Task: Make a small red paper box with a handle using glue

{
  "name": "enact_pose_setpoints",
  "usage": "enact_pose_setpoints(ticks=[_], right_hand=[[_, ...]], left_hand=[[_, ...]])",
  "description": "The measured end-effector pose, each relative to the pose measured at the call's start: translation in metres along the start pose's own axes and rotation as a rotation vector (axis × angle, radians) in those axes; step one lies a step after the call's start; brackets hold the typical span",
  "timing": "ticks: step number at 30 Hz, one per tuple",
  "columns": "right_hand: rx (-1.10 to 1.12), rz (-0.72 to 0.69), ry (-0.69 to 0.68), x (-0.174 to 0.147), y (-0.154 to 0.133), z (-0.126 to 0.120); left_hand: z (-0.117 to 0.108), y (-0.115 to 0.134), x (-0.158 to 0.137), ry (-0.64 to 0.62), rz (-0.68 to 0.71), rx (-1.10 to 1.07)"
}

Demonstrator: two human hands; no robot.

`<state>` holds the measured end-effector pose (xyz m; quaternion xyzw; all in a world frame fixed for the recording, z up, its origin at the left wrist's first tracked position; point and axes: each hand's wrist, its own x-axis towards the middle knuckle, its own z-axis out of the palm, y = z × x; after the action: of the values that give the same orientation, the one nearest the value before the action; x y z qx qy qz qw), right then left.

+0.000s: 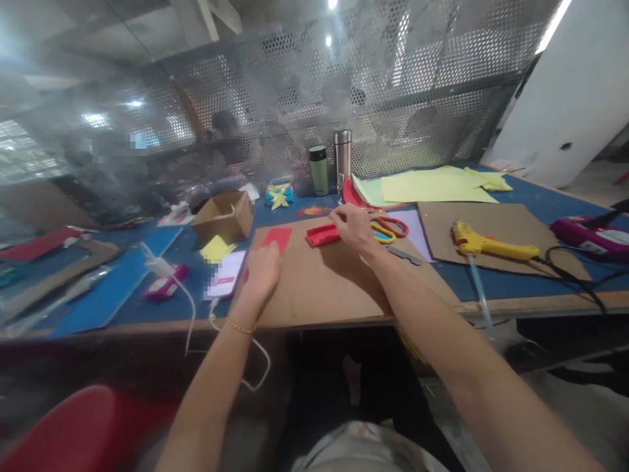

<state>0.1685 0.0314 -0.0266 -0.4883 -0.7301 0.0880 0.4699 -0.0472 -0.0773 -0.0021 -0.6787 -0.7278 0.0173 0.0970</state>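
- While red folded paper (320,236) lies on cardboard (329,288), probably a work mat, right hand (354,226) curls its fingers near one end; pinch unclear.
- Left hand (265,267): over red sheet (279,237), perhaps steadying; fingers blurred, cannot tell.
- Scissors (392,234): beside, handily near.

A craft workshop: glue gun (501,247), scissors (405,229) and cardboard (339,288) on the tabletop (534,202), perforated screen (304,72) behind its far edge.

Red paper (282,236), brn cardboard (334,292), yel glue gun (506,248), blue tbl (545,207).

Left hand (264,270) blurred, right hand (354,226) — arched
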Motion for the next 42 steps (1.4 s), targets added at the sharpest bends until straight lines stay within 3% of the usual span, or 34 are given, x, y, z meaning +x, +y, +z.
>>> enact_pose_setpoints(ticks=[8, 14, 17, 20, 22, 26, 30, 34, 38, 42], right_hand=[[-0.066, -0.022, -0.105, -0.005, -0.008, -0.001], [-0.082, -0.076, -0.173, -0.008, -0.022, -0.009], [-0.085, -0.161, -0.312, -0.018, -0.034, -0.011], [-0.043, -0.306, -0.458, -0.039, -0.044, -0.016], [-0.016, -0.381, -0.472, -0.057, -0.046, -0.025], [0.032, -0.407, -0.544, -0.095, -0.039, -0.053], [0.057, -0.4, -0.494, -0.118, -0.024, -0.072], [-0.089, -0.446, -0.403, -0.124, -0.008, -0.072], [-0.196, -0.486, -0.362, -0.129, 0.002, -0.076], [-0.316, -0.433, -0.286, -0.138, 0.009, -0.093]], left_hand=[[-0.002, 0.019, -0.028, 0.028, -0.012, 0.047], [-0.004, 0.025, -0.06, 0.166, -0.036, 0.045], [-0.006, 0.025, -0.078, 0.216, -0.008, 0.052], [-0.004, 0.024, -0.087, 0.29, 0.079, 0.053], [-0.001, 0.024, -0.088, 0.373, 0.171, 0.049], [0.009, 0.03, -0.085, 0.561, 0.359, 0.024], [0.016, 0.041, -0.085, 0.64, 0.472, -0.042], [0.02, 0.041, -0.087, 0.597, 0.516, -0.082], [0.024, 0.021, -0.089, 0.495, 0.507, -0.116], [0.03, -0.001, -0.091, 0.451, 0.509, -0.233]])
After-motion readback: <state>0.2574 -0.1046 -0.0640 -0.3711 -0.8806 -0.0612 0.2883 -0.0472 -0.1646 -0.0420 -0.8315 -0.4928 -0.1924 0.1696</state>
